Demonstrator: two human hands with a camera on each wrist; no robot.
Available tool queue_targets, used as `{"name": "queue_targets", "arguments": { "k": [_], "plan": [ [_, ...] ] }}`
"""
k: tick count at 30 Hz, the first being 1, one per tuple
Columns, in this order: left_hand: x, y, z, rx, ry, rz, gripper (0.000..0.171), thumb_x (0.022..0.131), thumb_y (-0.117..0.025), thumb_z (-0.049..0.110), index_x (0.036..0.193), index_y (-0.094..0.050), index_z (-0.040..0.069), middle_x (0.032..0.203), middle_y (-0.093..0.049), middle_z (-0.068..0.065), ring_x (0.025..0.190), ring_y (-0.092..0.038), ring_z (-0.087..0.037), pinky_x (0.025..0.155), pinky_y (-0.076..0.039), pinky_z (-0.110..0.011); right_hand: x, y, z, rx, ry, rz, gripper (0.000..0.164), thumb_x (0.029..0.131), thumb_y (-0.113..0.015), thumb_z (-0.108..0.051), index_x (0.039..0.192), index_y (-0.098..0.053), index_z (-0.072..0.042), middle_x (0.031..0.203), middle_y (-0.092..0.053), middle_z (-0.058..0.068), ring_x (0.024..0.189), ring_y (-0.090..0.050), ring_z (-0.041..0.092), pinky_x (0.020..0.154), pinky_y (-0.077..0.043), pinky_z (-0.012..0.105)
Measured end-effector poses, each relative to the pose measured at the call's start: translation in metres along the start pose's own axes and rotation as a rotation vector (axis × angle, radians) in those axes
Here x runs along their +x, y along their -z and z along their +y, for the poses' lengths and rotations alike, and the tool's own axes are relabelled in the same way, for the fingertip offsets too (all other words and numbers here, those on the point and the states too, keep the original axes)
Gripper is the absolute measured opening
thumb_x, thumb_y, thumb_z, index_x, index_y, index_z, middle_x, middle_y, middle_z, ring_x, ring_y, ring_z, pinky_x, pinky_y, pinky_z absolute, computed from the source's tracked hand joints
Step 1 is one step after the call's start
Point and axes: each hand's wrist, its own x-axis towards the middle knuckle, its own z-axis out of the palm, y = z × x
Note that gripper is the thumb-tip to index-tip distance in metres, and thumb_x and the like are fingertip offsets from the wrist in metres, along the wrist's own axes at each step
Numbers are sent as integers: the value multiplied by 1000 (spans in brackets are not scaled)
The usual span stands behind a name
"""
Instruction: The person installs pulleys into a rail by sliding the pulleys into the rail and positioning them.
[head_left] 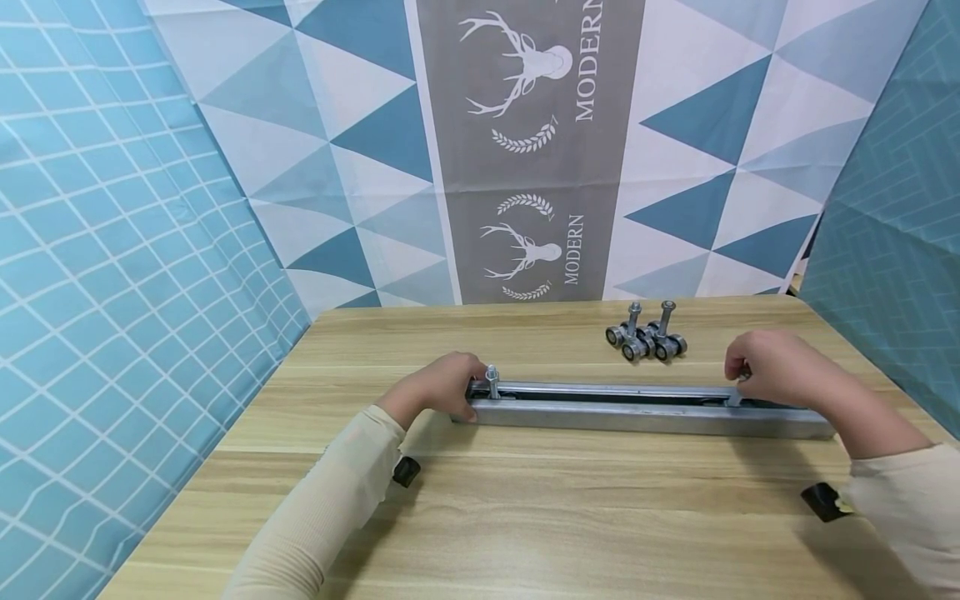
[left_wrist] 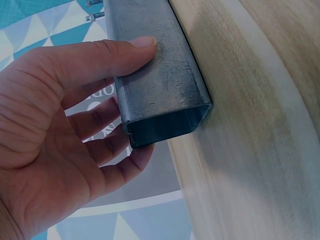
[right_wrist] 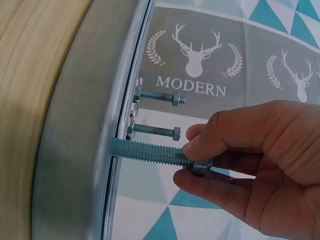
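A grey metal channel rail (head_left: 600,416) with a slot along its top lies across the wooden table. My left hand (head_left: 442,386) grips its left end, the thumb on the near side wall and the fingers at the far side, as the left wrist view shows. Just beside that hand a bolt (head_left: 492,382) with a nut stands upright out of the slot. Near the rail's right end, my right hand (right_wrist: 250,165) pinches the nut-like head of a threaded bolt (right_wrist: 150,153) between thumb and fingers. This bolt also rises from the slot; whatever carries it inside the rail is hidden.
Behind the rail, two roller trolleys (head_left: 647,340) with upright bolts stand close together on the table (head_left: 525,508). Patterned cloth (head_left: 525,167) hangs at the back, with blue cloths at both sides. A black object (head_left: 825,502) sits by the right sleeve.
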Motion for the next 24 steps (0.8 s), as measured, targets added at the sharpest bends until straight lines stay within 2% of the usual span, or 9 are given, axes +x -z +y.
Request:
{"name": "queue_targets", "arguments": {
  "k": [13,24],
  "plan": [
    [0,-2,0,9,37,-17,38,59,-89,13,91,-68,7,85,-61,0,77,-52,-15,73,-46,-34,6,-4,-10,16,36,-8,19,70,-68,9,72,-64,-9,69,-55,-4,63,-43,16,58,-41,35],
    [0,0,1,-5,38,-13,41,59,-89,12,94,-69,6,87,-62,0,79,-54,-15,76,-48,-34,10,-5,-20,19,47,-5,20,70,-68,9,72,-65,-11,70,-56,-4,63,-44,16,58,-42,35]
  ]
}}
